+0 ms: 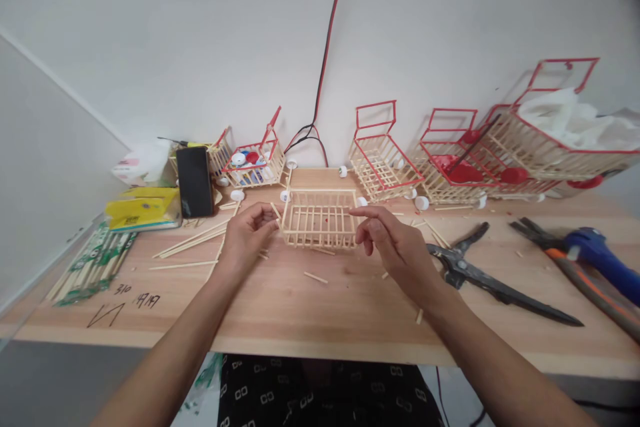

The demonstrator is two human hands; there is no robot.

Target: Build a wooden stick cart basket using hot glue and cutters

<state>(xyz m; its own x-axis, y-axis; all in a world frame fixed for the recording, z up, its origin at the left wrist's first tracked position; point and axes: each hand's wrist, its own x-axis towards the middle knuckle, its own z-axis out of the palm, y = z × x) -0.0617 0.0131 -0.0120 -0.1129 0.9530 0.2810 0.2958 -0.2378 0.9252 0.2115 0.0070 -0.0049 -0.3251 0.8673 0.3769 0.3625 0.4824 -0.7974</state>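
Your left hand [246, 232] sits at nine o'clock of the small stick basket [320, 219] in the middle of the table [310, 307], its fingers pinched narrow on a short stick [275, 211] that touches the basket's left corner. Your right hand [395, 247] is at three o'clock of the basket, fingers loosely spread and holding nothing, the forefinger touching the right rim. Black shears [480, 273] lie just beside that hand at three o'clock. Red-trimmed carts [381, 159] stand at twelve to two o'clock along the wall. A phone [195, 181] leans at ten o'clock, near long sticks [193, 240].
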